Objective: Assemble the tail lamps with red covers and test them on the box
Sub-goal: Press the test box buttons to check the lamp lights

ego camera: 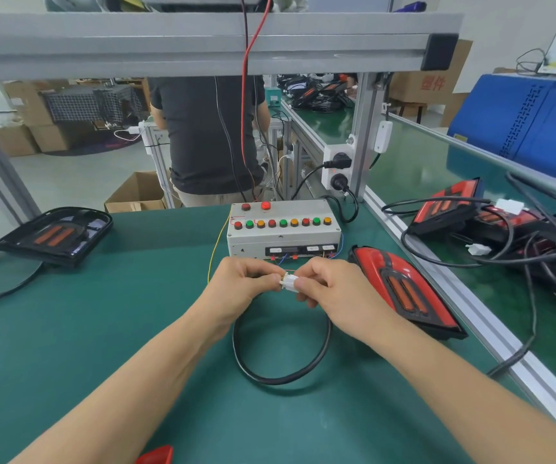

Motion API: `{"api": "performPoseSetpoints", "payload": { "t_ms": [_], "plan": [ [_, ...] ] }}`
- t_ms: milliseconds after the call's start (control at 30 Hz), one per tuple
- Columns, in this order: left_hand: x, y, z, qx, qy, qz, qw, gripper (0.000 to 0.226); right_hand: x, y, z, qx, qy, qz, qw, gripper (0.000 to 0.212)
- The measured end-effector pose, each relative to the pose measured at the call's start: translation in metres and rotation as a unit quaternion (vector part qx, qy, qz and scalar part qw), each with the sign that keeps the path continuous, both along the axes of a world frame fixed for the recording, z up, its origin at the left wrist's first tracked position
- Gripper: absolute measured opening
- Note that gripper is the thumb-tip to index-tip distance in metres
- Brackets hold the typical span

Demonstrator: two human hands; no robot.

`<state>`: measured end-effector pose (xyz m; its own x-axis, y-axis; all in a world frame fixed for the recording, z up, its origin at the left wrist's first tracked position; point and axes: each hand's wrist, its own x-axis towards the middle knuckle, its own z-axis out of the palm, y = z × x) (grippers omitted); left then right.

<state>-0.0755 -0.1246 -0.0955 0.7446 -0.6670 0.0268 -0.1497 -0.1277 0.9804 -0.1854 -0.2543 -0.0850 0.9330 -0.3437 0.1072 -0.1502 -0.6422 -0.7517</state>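
Near me a black cable (281,373) loops on the green mat (102,329). Above it I see left hand (236,283) and right hand (328,289) pinching one white connector (288,282) between fingertips. Right: red-covered tail lamp (404,289); farther: test box (283,229).

test box (283,229): on mat, back centre
hands (236,286) (330,289): just before box, meeting at connector (289,282)
cable loop (280,349): under hands
covered lamp (404,289): right of box
uncovered lamp (55,234): far left
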Motion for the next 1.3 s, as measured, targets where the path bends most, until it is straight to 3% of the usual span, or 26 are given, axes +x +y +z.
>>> {"api": "performPoseSetpoints", "payload": {
  "t_ms": [67, 133, 200, 267, 367, 433, 500, 633, 800, 900, 1000, 1067, 1167, 1300],
  "plan": [
    [-0.001, -0.003, -0.006, 0.037, -0.036, -0.012, 0.999, 0.014, -0.004, 0.001, 0.0, -0.088, 0.02, 0.003, 0.996, 0.023],
    [0.0, -0.006, -0.014, 0.097, -0.107, -0.011, 0.989, 0.014, -0.015, -0.002, 0.005, -0.161, -0.042, -0.012, 0.986, 0.034],
    [-0.001, -0.006, -0.021, 0.15, -0.181, 0.006, 0.972, 0.014, -0.032, -0.012, 0.016, -0.174, -0.165, -0.082, 0.967, 0.032],
    [-0.003, -0.007, -0.026, 0.176, -0.258, 0.014, 0.95, 0.014, -0.049, -0.037, 0.023, -0.16, -0.186, -0.194, 0.95, 0.03],
    [-0.007, -0.012, -0.03, 0.218, -0.348, -0.004, 0.912, 0.015, -0.072, -0.08, 0.022, -0.131, 0.032, -0.317, 0.939, 0.038],
    [-0.007, -0.017, -0.029, 0.256, -0.377, -0.041, 0.889, 0.02, -0.081, -0.092, 0.013, -0.103, 0.187, -0.323, 0.922, 0.055],
    [-0.005, -0.021, -0.028, 0.288, -0.385, -0.09, 0.872, 0.023, -0.082, -0.094, 0.003, -0.044, 0.237, -0.304, 0.922, 0.065],
    [-0.003, -0.023, -0.023, 0.303, -0.368, -0.148, 0.867, 0.023, -0.077, -0.095, -0.012, 0.149, 0.155, -0.295, 0.931, 0.062],
    [-0.005, -0.024, -0.015, 0.272, -0.344, -0.124, 0.89, 0.023, -0.071, -0.091, -0.019, 0.332, 0.078, -0.248, 0.907, 0.035],
    [-0.002, -0.024, -0.007, 0.228, -0.339, -0.056, 0.911, 0.025, -0.067, -0.085, -0.023, 0.452, 0.024, -0.19, 0.871, 0.042],
    [0.013, -0.024, 0.001, 0.216, -0.352, 0.055, 0.909, 0.031, -0.064, -0.078, -0.033, 0.481, -0.025, -0.15, 0.864, 0.05],
    [0.03, -0.024, 0.002, 0.267, -0.359, 0.104, 0.888, 0.043, -0.063, -0.074, -0.039, 0.475, -0.053, -0.144, 0.867, 0.049],
    [0.054, -0.021, 0.002, 0.339, -0.338, 0.141, 0.866, 0.061, -0.063, -0.074, -0.044, 0.468, -0.068, -0.152, 0.868, 0.058],
    [0.073, -0.02, -0.003, 0.382, -0.335, 0.145, 0.849, 0.066, -0.064, -0.073, -0.045, 0.476, -0.065, -0.155, 0.863, 0.058]
  ]
}}
